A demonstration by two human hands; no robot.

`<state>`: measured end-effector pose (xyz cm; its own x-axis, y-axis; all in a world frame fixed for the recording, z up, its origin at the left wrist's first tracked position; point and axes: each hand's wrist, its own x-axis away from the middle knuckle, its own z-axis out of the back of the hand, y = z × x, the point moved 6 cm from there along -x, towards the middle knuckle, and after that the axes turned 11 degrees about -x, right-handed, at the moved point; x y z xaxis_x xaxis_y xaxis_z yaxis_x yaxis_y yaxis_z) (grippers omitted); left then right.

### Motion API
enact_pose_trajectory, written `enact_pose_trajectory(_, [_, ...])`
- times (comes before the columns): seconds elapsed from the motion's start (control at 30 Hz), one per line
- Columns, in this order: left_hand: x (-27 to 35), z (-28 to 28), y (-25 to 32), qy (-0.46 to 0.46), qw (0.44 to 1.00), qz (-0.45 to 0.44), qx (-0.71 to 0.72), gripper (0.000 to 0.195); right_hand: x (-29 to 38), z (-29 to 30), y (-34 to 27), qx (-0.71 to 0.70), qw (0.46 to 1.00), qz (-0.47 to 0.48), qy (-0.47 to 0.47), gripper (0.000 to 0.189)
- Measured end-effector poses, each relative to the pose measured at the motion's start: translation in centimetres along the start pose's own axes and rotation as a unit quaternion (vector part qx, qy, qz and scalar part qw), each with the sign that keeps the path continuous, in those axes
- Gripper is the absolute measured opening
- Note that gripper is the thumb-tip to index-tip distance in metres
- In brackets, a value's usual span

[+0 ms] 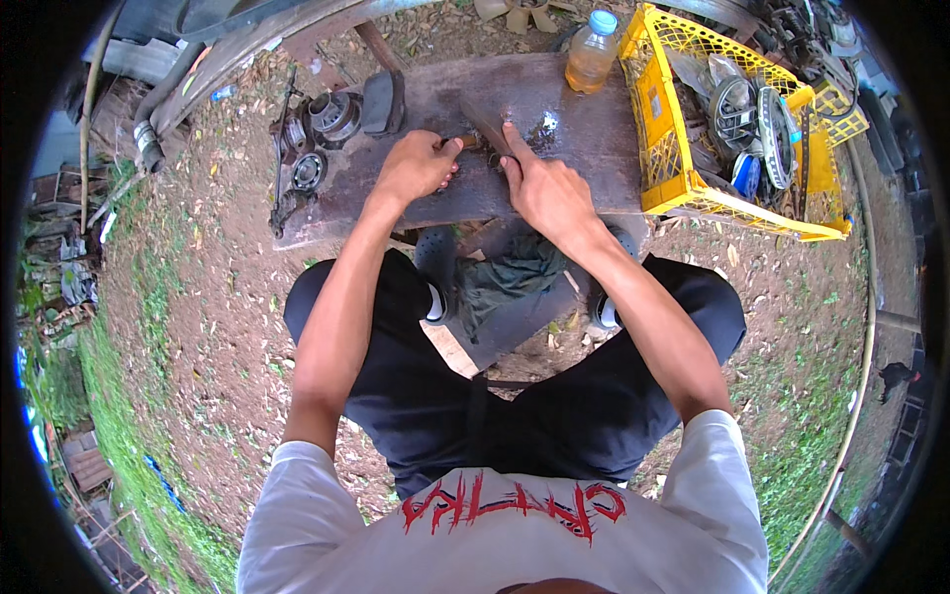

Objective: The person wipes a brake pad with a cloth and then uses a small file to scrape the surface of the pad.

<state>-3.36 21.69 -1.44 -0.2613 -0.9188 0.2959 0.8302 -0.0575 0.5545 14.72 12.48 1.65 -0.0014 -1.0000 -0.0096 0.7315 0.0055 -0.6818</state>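
Note:
Both hands are over a dark wooden bench [445, 89]. My left hand [419, 165] is closed around a small object with a brownish end [467, 139] that points right; most of it is hidden by the fingers. My right hand [545, 178] holds a flat, dark, blade-like piece [486, 122] by its lower end between thumb and fingers, the index finger extended along its right side. The two held pieces meet or nearly meet; contact cannot be told. A wet, dirty patch [548, 128] lies on the wood just right of the blade-like piece.
On the bench's left are a ball bearing [307, 172], a round metal hub [334, 116] and a dark block-like part [384, 102]. A blue-capped plastic bottle [591, 56] of amber liquid stands beside a yellow plastic crate [668, 189] of parts. A dark cloth [508, 275] lies below.

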Motion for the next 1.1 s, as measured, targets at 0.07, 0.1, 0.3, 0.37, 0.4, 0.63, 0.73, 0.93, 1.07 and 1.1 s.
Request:
enact_pose_trajectory(0.07, [-0.3,0.2,-0.1,0.038,0.995,-0.036,-0.082,0.037,0.2,0.3,-1.4,-0.012,0.999,0.029,0.013,0.049])
enact_pose_trajectory(0.1, [0.1,0.3,0.5,0.039,0.994,-0.036,-0.091,0.035,0.5,0.2,-1.1,0.006,1.0,0.016,-0.003,0.05])
enact_pose_trajectory(0.3, [1.9,0.8,2.1,0.098,0.98,-0.108,-0.136,0.031,0.5,1.7,0.6,-0.017,1.0,-0.01,-0.001,0.05])
enact_pose_trajectory(0.37, [2.5,1.3,3.4,0.117,0.97,-0.14,-0.16,0.03,0.9,0.8,0.8,-0.06,0.998,0.012,-0.007,0.05])
enact_pose_trajectory(0.4, [2.5,1.2,3.3,0.11,0.974,-0.134,-0.149,0.03,0.8,0.3,1.2,-0.039,0.999,-0.003,-0.011,0.05])
enact_pose_trajectory(0.63, [2.6,1.1,3.7,0.116,0.968,-0.154,-0.159,0.035,1.4,0.6,1.0,-0.036,0.999,-0.014,-0.013,0.049])
enact_pose_trajectory(0.73, [2.8,1.1,3.5,0.137,0.963,-0.165,-0.162,0.034,0.1,1.4,2.4,-0.023,0.999,-0.03,0.003,0.049])
enact_pose_trajectory(0.93, [2.2,1.1,3.4,0.093,0.969,-0.12,-0.195,0.034,0.2,0.5,3.3,-0.03,0.999,-0.028,0.003,0.052])
enact_pose_trajectory(1.07, [1.8,1.1,2.4,0.08,0.972,-0.091,-0.204,0.037,0.6,1.1,2.1,-0.051,0.998,-0.025,-0.013,0.052])
enact_pose_trajectory(1.1, [1.6,1.0,2.0,0.067,0.972,-0.085,-0.209,0.036,0.8,0.4,2.1,-0.063,0.998,-0.007,-0.022,0.051])
